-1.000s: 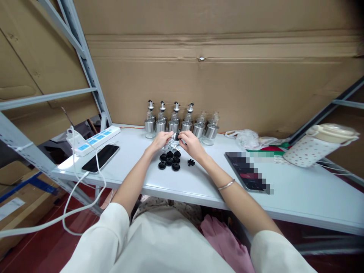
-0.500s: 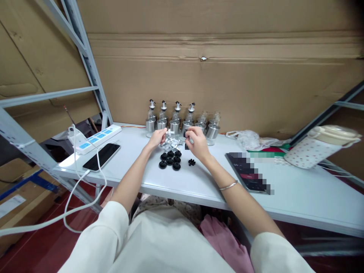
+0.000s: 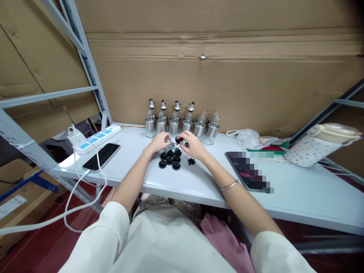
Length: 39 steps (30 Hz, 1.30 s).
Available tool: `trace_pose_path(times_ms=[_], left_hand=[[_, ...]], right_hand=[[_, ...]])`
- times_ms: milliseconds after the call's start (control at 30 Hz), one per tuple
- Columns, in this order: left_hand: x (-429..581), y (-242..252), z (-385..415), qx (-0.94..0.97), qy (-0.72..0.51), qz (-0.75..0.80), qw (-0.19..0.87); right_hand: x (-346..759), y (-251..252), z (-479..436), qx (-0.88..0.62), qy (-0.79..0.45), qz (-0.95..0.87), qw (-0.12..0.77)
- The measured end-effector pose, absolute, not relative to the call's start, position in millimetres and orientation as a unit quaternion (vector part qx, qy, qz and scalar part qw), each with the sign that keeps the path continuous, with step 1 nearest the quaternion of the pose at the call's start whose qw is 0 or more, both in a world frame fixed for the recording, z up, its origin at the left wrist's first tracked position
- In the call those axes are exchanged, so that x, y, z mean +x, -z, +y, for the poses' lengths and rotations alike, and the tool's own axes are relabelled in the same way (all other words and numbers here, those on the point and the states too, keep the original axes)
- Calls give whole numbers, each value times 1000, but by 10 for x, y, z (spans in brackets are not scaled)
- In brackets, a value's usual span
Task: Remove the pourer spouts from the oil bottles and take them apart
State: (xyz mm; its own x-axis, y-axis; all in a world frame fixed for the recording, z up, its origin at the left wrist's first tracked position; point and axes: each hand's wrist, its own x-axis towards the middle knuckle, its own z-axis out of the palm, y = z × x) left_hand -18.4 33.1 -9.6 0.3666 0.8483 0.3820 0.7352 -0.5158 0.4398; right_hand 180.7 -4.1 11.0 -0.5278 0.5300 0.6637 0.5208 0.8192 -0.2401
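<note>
My left hand (image 3: 160, 143) is closed, its fingertips pinching a small silver pour spout (image 3: 172, 143) over a little pile of similar silvery parts. Close beside it, my right hand (image 3: 193, 145) pinches a round black stopper (image 3: 179, 140). The two fingertips almost meet, but I cannot tell whether the two parts touch. Just in front of the hands lie several ribbed black stoppers (image 3: 169, 160) in a cluster. To their right is a small cluster of black caps (image 3: 191, 162). Fingers partly hide the silvery pile.
Behind the hands stand several glass bottles with steel sleeves (image 3: 174, 125), some in back topped with pourers. A phone (image 3: 102, 156) and power strip (image 3: 98, 138) lie left. At right are a dark tablet (image 3: 246, 172), plastic bag (image 3: 247, 139) and spotted flask (image 3: 309, 149).
Both hands have come together and lower, toward the silvery pile. The silver spout is tipped down from its raised position, and the black stopper has moved left toward it.
</note>
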Motion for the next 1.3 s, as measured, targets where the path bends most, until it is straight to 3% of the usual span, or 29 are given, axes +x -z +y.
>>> trace_pose_path(times_ms=[300,467,867,1300], left_hand=[[-181,76,311,820,-311,467,116],[-183,69,307,816,-307,477,108],[-176,60,296,817,-301,480,106],[-173,41,282,819,-289,486,101]], right_hand=[[1823,-226,-146,-372,-235,-861,256],[1818,-230,-161,-359,-251,-870,227],[1822,-192,-130,-336,-297,-858,251],[1887,-282,-125,-325,-258,-884,216]])
